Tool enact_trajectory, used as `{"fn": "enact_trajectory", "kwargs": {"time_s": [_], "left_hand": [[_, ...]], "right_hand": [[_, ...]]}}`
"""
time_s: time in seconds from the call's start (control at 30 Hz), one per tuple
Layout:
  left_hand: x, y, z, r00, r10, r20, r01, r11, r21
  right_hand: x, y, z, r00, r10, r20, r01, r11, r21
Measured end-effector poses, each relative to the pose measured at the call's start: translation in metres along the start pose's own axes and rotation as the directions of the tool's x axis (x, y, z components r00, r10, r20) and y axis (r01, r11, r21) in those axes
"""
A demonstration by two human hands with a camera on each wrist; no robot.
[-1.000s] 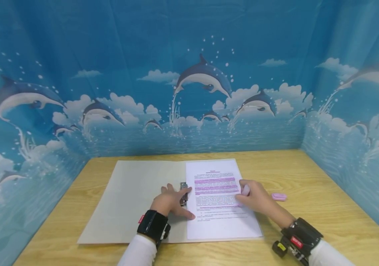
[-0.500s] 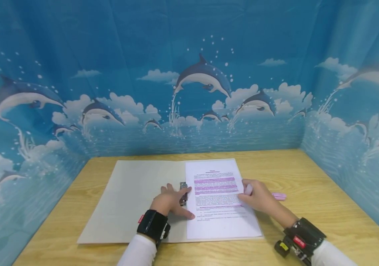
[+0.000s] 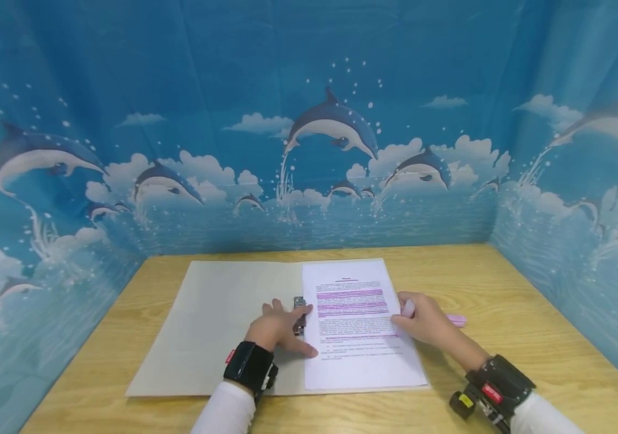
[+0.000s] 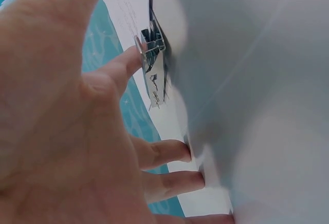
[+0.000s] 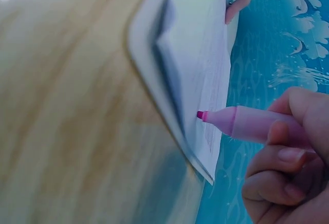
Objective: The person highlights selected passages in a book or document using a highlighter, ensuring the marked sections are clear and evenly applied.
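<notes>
My right hand [image 3: 422,319] grips a pink-purple highlighter [image 5: 252,124] at the right edge of the printed sheet [image 3: 363,374]. Its bare magenta tip shows in the right wrist view, close to the paper; whether it touches I cannot tell. Purple marks cover several text lines, and a thinner one runs lower down. Spread over the folder's middle, my left hand [image 3: 278,328] rests with its thumb and index finger at the sheet's left edge. Beside those fingers is the folder's metal clip [image 4: 153,54]. The pale folder [image 3: 195,337] lies open beneath the sheet.
A pink cap [image 3: 457,320] lies on the wooden table [image 3: 547,349] right of the sheet, partly behind the right hand. A blue dolphin-print curtain [image 3: 205,120] encloses the back and sides of the table.
My right hand has slid a little to the right with the highlighter, along the lower marked line, and now hides part of the cap. The left hand stays in place.
</notes>
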State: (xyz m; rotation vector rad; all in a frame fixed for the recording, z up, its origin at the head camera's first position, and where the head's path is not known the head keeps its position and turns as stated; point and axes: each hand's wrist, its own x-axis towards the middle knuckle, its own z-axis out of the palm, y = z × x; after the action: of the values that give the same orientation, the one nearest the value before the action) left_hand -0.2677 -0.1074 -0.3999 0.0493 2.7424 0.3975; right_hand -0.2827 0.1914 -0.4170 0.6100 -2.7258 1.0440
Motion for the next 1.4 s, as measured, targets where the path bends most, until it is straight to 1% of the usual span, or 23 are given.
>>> {"fn": "enact_trajectory", "kwargs": {"time_s": [0.07, 0.17, 0.3, 0.4, 0.53, 0.67, 0.73, 0.8, 0.9, 1.2, 1.4], "left_hand": [[-0.001, -0.001, 0.0, 1.0, 0.003, 0.0, -0.003, 1.0, 0.001], [-0.002, -0.002, 0.0, 1.0, 0.008, 0.002, -0.008, 1.0, 0.005], [-0.004, -0.002, 0.0, 1.0, 0.006, 0.006, -0.006, 1.0, 0.005], [-0.005, -0.001, -0.001, 1.0, -0.003, 0.001, 0.003, 1.0, 0.013], [-0.006, -0.001, -0.001, 1.0, 0.002, -0.018, -0.002, 1.0, 0.018], [-0.005, 0.0, -0.001, 1.0, 0.008, -0.028, -0.007, 1.0, 0.03], [-0.004, 0.001, -0.001, 1.0, 0.002, -0.026, -0.001, 0.999, 0.042], [-0.003, 0.002, -0.001, 1.0, -0.008, -0.025, 0.009, 0.999, 0.045], [-0.001, 0.001, 0.0, 1.0, -0.012, -0.023, 0.013, 0.999, 0.042], [0.0, 0.0, 0.001, 1.0, -0.009, -0.026, 0.01, 0.999, 0.04], [-0.001, 0.001, 0.001, 0.999, -0.015, -0.036, 0.016, 0.999, 0.035]], "right_hand": [[0.002, -0.002, -0.001, 1.0, -0.017, 0.013, 0.017, 1.0, -0.008], [0.007, -0.01, -0.004, 1.0, -0.021, 0.022, 0.021, 1.0, 0.003], [0.014, -0.03, -0.002, 0.997, -0.022, 0.068, 0.018, 0.998, 0.063], [0.02, -0.046, 0.009, 0.99, -0.063, 0.124, 0.051, 0.994, 0.098], [0.026, -0.065, 0.03, 0.978, -0.117, 0.175, 0.094, 0.986, 0.138], [0.031, -0.079, 0.048, 0.968, -0.159, 0.195, 0.13, 0.98, 0.151], [0.033, -0.084, 0.055, 0.966, -0.178, 0.188, 0.154, 0.979, 0.133], [0.036, -0.087, 0.06, 0.964, -0.198, 0.175, 0.181, 0.977, 0.111], [0.039, -0.09, 0.067, 0.964, -0.206, 0.167, 0.193, 0.977, 0.093], [0.041, -0.091, 0.074, 0.971, -0.17, 0.17, 0.16, 0.985, 0.067], [0.041, -0.09, 0.075, 0.97, -0.153, 0.191, 0.14, 0.987, 0.078]]}}
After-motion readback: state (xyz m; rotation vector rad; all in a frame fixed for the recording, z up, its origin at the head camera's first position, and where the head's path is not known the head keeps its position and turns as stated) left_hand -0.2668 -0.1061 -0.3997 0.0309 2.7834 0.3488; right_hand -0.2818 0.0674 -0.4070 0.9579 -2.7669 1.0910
